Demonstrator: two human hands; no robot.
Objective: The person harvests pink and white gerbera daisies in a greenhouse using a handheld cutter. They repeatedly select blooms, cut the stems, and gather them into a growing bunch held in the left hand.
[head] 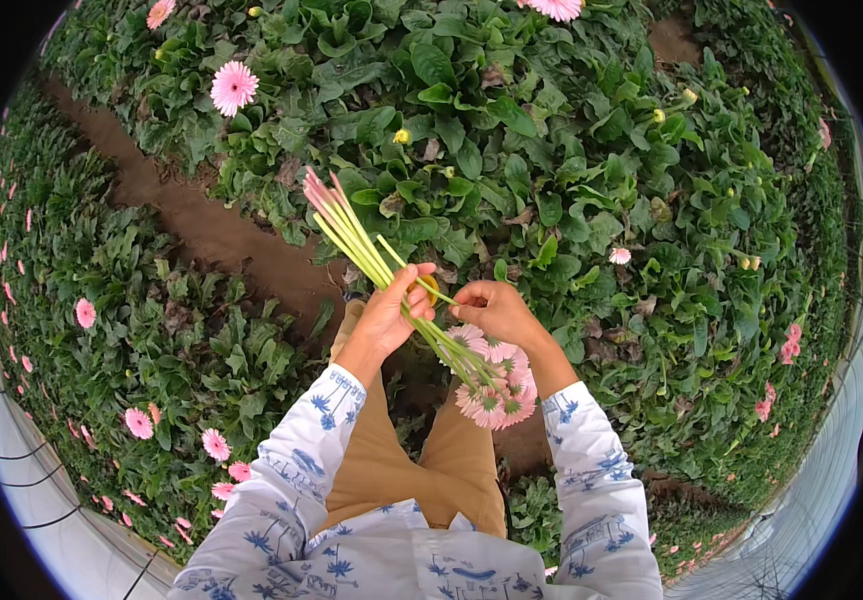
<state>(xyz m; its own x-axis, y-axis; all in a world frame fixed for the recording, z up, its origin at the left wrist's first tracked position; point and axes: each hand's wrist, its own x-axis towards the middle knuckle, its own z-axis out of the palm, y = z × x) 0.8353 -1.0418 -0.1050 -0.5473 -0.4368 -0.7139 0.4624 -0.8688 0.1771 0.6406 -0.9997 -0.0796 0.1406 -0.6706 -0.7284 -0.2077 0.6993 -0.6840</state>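
A bunch of pink gerbera daisies [495, 382] hangs heads down towards the lower right, its green stems [362, 244] pointing up to the left with pinkish cut ends. My left hand [397, 306] is closed round the middle of the stems. Just right of it, my right hand [493, 309] pinches one separate stem [401, 259] between thumb and fingers; this stem crosses the others at an angle. Whether that stem bears a flower cannot be told. Behind my left fingers shows part of a yellow-orange round thing [428, 288], mostly hidden.
Dense beds of gerbera plants [476, 150] surround me, with open pink blooms [234, 88] and yellow buds [401, 136]. A bare soil path [229, 236] runs diagonally at the left. Whitish sheeting [15, 457] borders the beds at the rim.
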